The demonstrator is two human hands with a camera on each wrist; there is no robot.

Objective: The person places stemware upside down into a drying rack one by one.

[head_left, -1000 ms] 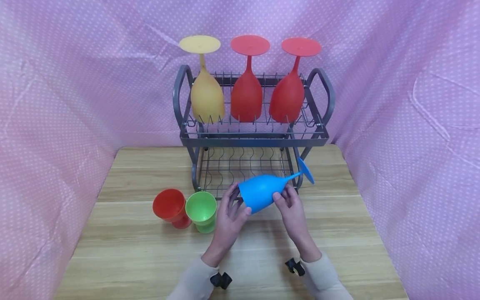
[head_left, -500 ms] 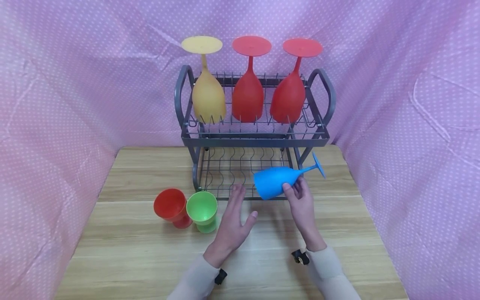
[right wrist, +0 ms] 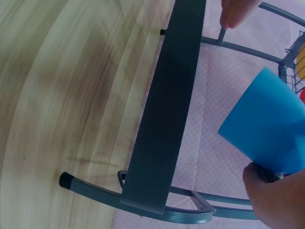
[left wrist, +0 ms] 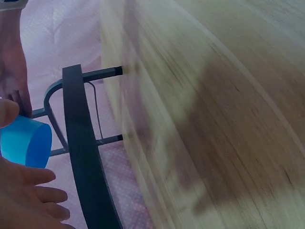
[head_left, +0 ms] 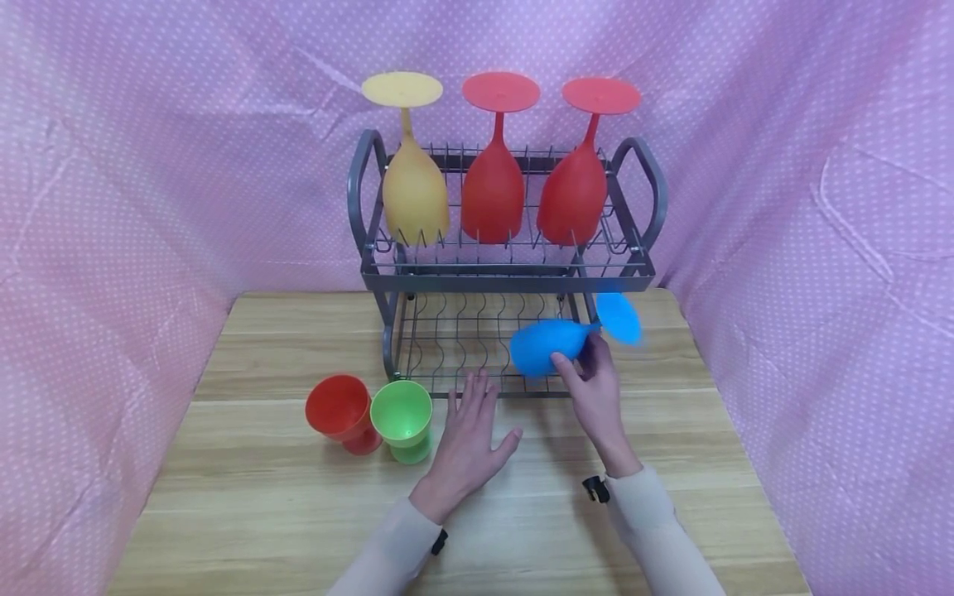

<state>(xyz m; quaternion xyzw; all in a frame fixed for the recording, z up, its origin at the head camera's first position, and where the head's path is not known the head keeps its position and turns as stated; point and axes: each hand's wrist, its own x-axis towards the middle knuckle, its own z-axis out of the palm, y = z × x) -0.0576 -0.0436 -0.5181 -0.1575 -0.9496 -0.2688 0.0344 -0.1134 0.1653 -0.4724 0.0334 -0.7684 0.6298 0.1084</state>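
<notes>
My right hand (head_left: 596, 401) grips a blue goblet (head_left: 547, 346) near the stem end of its bowl. The goblet lies nearly sideways over the right part of the lower tier (head_left: 428, 394) of a grey dish rack, its foot pointing right. In the right wrist view, the bowl of the blue goblet (right wrist: 269, 126) sits above my thumb. My left hand (head_left: 465, 451) holds nothing; its fingers are extended at the front edge of the lower tier. Whether those fingertips touch the rack, I cannot tell. The left wrist view shows the blue goblet's rim (left wrist: 39, 145) near my left fingers (left wrist: 50, 194).
On the rack's upper tier (head_left: 507, 284) a yellow goblet (head_left: 414, 194) and two red goblets, one in the middle (head_left: 492, 194) and one at right (head_left: 572, 194), stand upside down. A red cup (head_left: 339, 407) and a green cup (head_left: 401, 414) stand upright on the wooden table (head_left: 246, 497).
My left hand has let go of the blue goblet's rim and straightened its fingers. The right hand has carried the goblet rightward and farther back over the lower tier, and its foot has turned.
</notes>
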